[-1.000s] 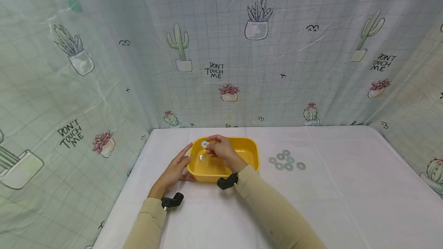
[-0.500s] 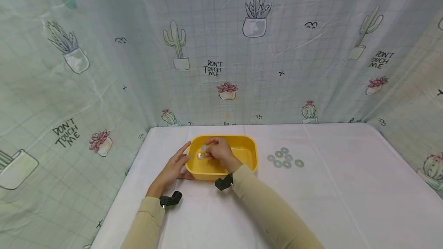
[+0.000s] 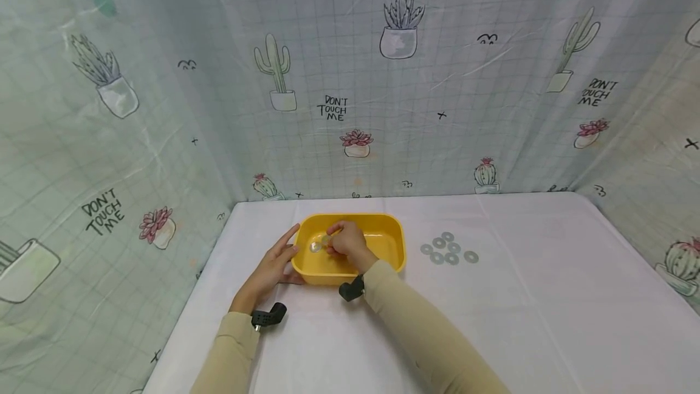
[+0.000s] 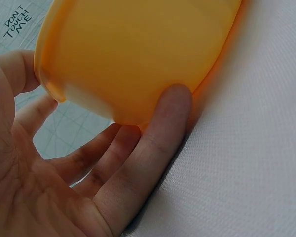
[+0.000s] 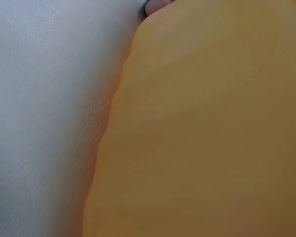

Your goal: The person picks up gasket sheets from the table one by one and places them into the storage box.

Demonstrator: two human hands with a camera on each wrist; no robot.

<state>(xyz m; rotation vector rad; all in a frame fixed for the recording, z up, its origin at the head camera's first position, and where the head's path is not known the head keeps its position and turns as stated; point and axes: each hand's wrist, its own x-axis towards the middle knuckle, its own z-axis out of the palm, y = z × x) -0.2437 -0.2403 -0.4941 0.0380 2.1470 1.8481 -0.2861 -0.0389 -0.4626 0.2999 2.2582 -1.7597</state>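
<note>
A yellow plastic tray [image 3: 387, 260] stands on the white table. At its left end my left hand [image 3: 271, 267] holds it, thumb and index finger at the rim; in the left wrist view other fingers [image 4: 175, 108] lie against its outer wall. My right hand [image 3: 350, 243] reaches down inside and pinches a pale flat washer [image 3: 326, 240], partly hidden by the fingertips. Close beside that one, another washer [image 3: 315, 247] lies on the tray floor. The right wrist view is filled mostly by the tray's outer wall [image 5: 202, 128], which hides the right hand.
To the right of the tray, several grey washers [image 3: 451, 258] lie grouped on the white tablecloth [image 3: 519, 303]. A curtain [image 3: 426, 138] printed with cacti hangs behind the table and along its sides.
My right hand has lowered the washer from near the tray's rim toward its floor, beside the other washer. My left hand stays at the tray's left end. The head view has shifted slightly.
</note>
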